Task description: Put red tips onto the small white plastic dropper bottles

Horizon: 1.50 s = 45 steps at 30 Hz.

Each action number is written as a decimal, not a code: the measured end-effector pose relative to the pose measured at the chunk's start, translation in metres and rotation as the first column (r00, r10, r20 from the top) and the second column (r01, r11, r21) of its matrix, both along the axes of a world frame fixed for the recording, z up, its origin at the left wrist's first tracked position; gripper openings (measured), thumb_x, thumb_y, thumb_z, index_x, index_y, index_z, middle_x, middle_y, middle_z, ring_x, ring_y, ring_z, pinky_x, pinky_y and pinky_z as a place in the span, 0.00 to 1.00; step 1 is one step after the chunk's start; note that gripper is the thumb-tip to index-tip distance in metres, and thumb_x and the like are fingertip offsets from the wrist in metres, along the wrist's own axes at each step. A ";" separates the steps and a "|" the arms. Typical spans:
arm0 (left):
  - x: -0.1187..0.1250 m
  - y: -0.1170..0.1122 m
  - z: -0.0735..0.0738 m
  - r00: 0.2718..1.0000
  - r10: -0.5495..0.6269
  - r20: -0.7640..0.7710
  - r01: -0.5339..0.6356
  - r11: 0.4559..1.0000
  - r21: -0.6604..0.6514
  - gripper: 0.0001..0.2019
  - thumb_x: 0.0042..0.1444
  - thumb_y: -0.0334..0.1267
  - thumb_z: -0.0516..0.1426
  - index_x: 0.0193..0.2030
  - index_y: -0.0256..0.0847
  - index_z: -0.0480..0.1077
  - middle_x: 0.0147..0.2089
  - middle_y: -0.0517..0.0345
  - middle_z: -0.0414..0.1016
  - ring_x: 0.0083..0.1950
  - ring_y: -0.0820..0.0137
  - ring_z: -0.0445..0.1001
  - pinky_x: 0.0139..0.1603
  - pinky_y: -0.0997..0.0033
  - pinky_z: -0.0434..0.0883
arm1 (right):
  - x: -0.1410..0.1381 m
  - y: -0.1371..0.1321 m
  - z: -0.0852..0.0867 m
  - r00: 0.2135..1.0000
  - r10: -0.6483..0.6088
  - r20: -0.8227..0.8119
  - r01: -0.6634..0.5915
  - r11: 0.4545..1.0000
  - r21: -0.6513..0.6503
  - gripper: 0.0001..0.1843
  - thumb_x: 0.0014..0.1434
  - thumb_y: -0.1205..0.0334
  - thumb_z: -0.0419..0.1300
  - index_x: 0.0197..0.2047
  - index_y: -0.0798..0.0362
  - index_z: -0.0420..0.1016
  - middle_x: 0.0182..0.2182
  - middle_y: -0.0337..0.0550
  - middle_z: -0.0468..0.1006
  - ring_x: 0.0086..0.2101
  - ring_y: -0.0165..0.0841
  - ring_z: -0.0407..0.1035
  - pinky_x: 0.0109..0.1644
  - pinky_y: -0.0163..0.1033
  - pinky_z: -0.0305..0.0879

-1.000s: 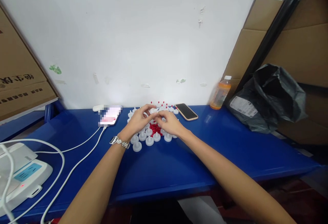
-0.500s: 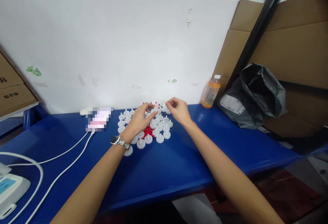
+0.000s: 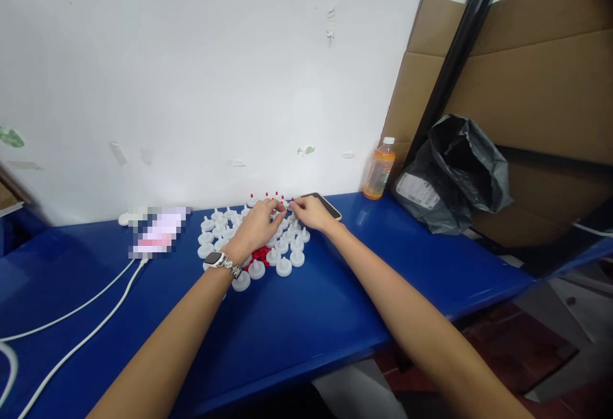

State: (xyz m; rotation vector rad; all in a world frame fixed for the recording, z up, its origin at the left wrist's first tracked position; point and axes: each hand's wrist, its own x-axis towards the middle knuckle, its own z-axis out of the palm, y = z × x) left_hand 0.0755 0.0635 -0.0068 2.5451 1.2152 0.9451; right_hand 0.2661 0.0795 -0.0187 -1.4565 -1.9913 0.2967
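Note:
Several small white plastic caps (image 3: 283, 267) stand in a cluster on the blue table (image 3: 306, 317), around a little heap of tiny red pieces (image 3: 260, 255). At the back of the cluster some caps carry red tips (image 3: 276, 195). My left hand (image 3: 256, 226), with a watch on the wrist, hovers over the cluster with fingers curled in a pinch. My right hand (image 3: 311, 213) meets it fingertip to fingertip, also pinched. What the fingers hold is too small to make out.
A dark phone (image 3: 330, 205) lies just behind my right hand. An orange drink bottle (image 3: 378, 176) stands by the wall, with a black plastic bag (image 3: 454, 173) and cardboard sheets (image 3: 531, 87) to its right. A white cable (image 3: 76, 317) runs across the table's left.
The camera has swung to the right, so the box and white device at the left have left the view. My right hand went to the back of the cluster, then returned to my left hand's fingertips.

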 end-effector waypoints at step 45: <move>-0.078 -0.046 0.021 0.965 0.043 0.258 -0.002 0.987 -0.158 0.17 0.61 0.49 0.57 0.51 0.42 0.71 0.44 0.54 0.76 0.42 0.67 0.74 0.42 0.67 0.71 | -0.068 -0.069 0.016 0.952 0.260 -0.161 -0.242 0.962 0.124 0.13 0.60 0.56 0.58 0.26 0.52 0.69 0.27 0.38 0.70 0.31 0.31 0.64 0.39 0.37 0.59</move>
